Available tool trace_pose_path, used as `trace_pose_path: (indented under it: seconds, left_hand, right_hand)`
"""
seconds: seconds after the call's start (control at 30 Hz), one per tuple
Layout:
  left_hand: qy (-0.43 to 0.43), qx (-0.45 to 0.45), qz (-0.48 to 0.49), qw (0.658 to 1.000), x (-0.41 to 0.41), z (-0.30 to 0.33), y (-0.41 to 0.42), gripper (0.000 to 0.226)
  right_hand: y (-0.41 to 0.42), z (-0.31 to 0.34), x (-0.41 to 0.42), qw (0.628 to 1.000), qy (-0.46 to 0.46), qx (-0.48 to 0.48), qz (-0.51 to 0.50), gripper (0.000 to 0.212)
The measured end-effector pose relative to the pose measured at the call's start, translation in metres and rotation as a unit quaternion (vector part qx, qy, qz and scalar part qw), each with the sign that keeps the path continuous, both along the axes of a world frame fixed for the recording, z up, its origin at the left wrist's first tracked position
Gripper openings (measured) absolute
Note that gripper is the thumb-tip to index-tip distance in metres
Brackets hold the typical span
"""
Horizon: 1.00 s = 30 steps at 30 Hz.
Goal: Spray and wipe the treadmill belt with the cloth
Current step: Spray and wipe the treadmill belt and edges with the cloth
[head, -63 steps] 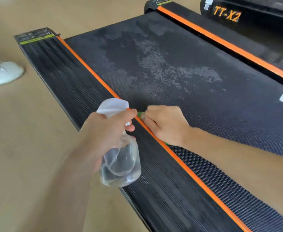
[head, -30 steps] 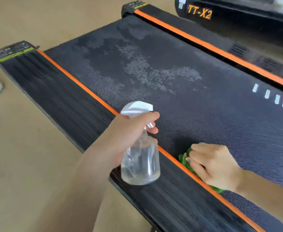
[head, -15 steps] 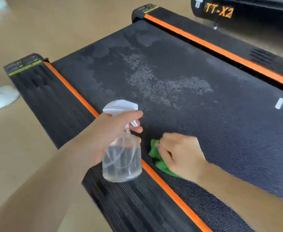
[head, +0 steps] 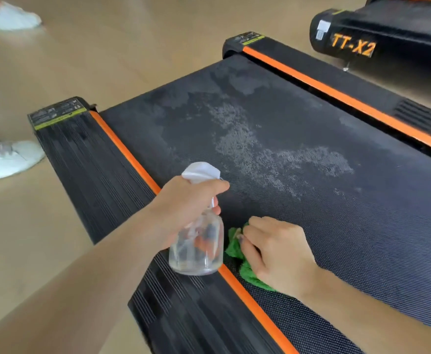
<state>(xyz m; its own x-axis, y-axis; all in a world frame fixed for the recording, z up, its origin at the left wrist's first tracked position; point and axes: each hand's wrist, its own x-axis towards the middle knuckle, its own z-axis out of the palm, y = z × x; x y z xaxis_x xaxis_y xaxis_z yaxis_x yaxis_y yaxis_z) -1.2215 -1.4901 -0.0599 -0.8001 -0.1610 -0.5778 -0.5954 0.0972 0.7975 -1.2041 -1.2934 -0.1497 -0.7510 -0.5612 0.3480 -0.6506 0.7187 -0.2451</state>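
Nearest to us, our right hand (head: 278,254) lay on the treadmill belt (head: 311,200) with its fingers curled over the bunched green cloth (head: 235,247), pressing it down just inside the near-left orange stripe (head: 138,164). Only the cloth's left and near edges showed from under the hand. Beside it, almost touching in the frame, our left hand (head: 183,208) gripped the neck of the clear spray bottle (head: 196,249), one finger laid along the white spray head (head: 200,172). The bottle hung upright above the orange stripe and the ribbed black side rail (head: 102,180); we could not tell whether it rested on anything.

Farther out, the belt was dark and finely textured, with pale, speckled wet patches (head: 250,149) spread from its middle toward the far end and the right. The stretch between our right hand and those patches looked plain dark.

The left rail ended at a capped corner with a green-edged label (head: 58,113); a matching end cap (head: 247,39) closed the far right rail (head: 349,85), which carried its own orange stripe.

Left of the treadmill, tan floor (head: 56,238) ran wide, with a white shoe (head: 7,159) near the left rail and another (head: 7,17) at the far left corner, blurred. At far right stood a second black machine marked TT-X2 (head: 352,48).
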Motion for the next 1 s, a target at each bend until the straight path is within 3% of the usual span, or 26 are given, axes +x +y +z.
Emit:
trace_pose_path:
  seconds: [0.13,0.27,0.37,0.47,0.57,0.77,0.9,1.0]
  left_hand:
    - [0.005,-0.023,0.01,1.0,0.0,-0.001,-0.016,0.027]
    - [0.014,-0.029,0.027,0.999,0.013,-0.008,-0.041,0.024]
    - [0.001,0.009,0.053,0.999,0.016,-0.025,-0.063,0.033]
    - [0.021,0.059,0.055,0.997,0.014,-0.028,-0.075,0.042]
    - [0.066,0.078,0.036,0.994,0.015,-0.016,-0.077,0.039]
    - [0.046,0.08,0.048,0.995,0.008,-0.022,-0.088,0.041]
    - [0.047,0.047,0.048,0.997,0.006,-0.025,-0.101,0.035]
    - [0.034,0.041,0.058,0.997,0.002,-0.029,-0.111,0.039]
  right_hand:
    - [0.002,0.004,0.034,0.998,-0.014,0.012,0.054,0.03]
    - [-0.021,0.003,-0.013,0.996,0.01,0.045,0.078,0.028]
    - [-0.065,-0.002,-0.095,0.997,0.034,0.054,-0.041,0.026]
    - [-0.105,0.0,-0.162,0.984,-0.015,0.07,-0.164,0.031]
    - [-0.109,0.002,-0.151,0.978,-0.041,0.068,-0.194,0.032]
    - [-0.025,0.01,0.025,0.996,-0.079,0.043,0.013,0.033]
    - [-0.024,0.013,0.002,0.992,-0.011,0.076,0.104,0.033]
    - [-0.087,0.002,-0.06,0.994,0.027,0.071,0.081,0.032]
